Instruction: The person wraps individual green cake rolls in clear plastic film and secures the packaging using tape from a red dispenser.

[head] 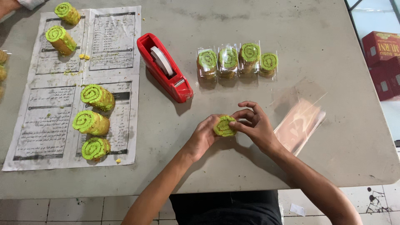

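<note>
Our left hand (204, 135) and right hand (255, 125) are pinching a round green swirl cake slice (224, 126) together, keeping it from crumbling, clear plastic bags (301, 121) lying just beside our right hand.

Four clear-wrapped roll slices (237, 60) stand in a row on the grey counter (291, 25); clear empty bags (300, 121) lie nearby (red cartons (382, 62) stacked at right).

Left hand (205, 135) and right hand (256, 125) together grip one green swirl cake slice (224, 126) over grey table (258, 25); red tape dispenser (165, 67), four wrapped slices (237, 62), clear bags (301, 121), newspaper (108, 41) nearby.
</note>
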